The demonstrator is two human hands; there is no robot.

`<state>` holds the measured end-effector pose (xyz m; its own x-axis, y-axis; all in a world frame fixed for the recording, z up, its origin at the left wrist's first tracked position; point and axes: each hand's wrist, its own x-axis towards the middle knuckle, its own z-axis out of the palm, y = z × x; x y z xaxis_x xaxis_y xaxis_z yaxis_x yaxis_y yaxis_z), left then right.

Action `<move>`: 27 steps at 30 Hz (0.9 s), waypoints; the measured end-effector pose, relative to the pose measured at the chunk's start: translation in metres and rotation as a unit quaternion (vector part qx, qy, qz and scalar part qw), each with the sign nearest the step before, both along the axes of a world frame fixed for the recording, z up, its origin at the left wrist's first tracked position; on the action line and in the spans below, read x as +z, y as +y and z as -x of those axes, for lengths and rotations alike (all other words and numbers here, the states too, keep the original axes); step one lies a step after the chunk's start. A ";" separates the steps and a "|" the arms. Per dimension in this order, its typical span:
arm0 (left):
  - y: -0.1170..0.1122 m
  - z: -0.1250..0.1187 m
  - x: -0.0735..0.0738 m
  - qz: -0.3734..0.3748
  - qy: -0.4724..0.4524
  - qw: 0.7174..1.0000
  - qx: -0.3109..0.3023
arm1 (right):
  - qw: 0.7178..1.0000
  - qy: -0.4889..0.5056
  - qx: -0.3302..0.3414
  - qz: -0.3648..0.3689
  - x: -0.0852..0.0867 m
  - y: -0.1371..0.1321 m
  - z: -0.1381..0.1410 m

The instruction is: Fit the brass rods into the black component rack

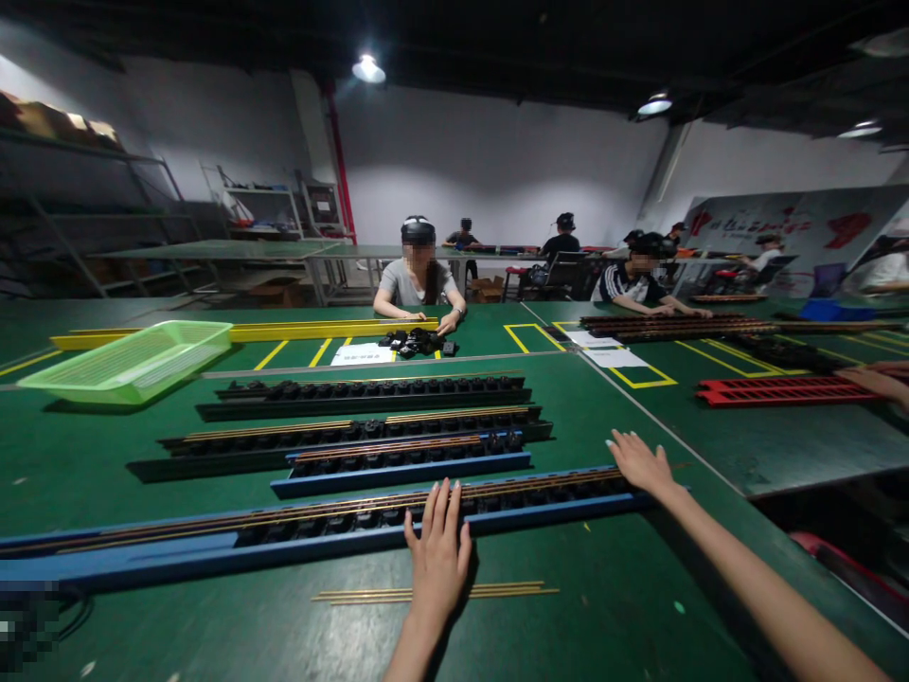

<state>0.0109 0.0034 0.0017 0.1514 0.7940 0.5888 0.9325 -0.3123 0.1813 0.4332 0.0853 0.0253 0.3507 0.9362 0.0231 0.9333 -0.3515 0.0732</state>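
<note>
A green worktable fills the view. Far left on it sits a light green mesh basket, tilted, with only its own mesh floor and walls showing. Nearest the viewer a long blue rail runs from the left edge to right of centre, and along its channel lie a row of black clips and thin brass strips. Beyond it, one behind the other, lie a short blue rail, a black rail and a second black rail, each also carrying black clips. A yellow rail lies at the far edge. Across the table a seated person rests both hands by a pile of black parts and a white sheet. On the neighbouring table to the right lies a red rail, with another person's hand at its right end. Nothing stands between the viewer's hands and the long blue rail. The left hand lies palm down, fingers straight and slightly spread, fingertips touching the rail's near wall; it grips nothing, and loose brass strips lie on the table under and beside it. The right hand rests palm down with fingers fanned on the rail's right end, gripping nothing.
</note>
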 end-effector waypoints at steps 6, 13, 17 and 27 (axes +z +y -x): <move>0.000 0.000 0.000 0.001 0.010 1.000 0.003 | 0.999 -0.037 0.015 -0.019 0.007 -0.002 0.008; 0.001 0.000 -0.001 0.004 0.011 1.000 0.005 | 0.996 -0.051 0.055 -0.039 0.012 0.000 0.038; 0.001 0.000 -0.001 0.007 0.004 1.000 0.002 | 0.997 -0.044 0.051 -0.039 0.004 -0.003 0.052; 0.001 0.000 -0.003 -0.008 0.016 1.000 0.008 | 0.992 -0.060 0.092 -0.064 0.024 -0.006 0.079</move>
<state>0.0114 0.0049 -0.0009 0.1571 0.7871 0.5965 0.9428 -0.2993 0.1466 0.3545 0.0793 0.0491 0.1620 0.9707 0.1776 0.9698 -0.1899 0.1534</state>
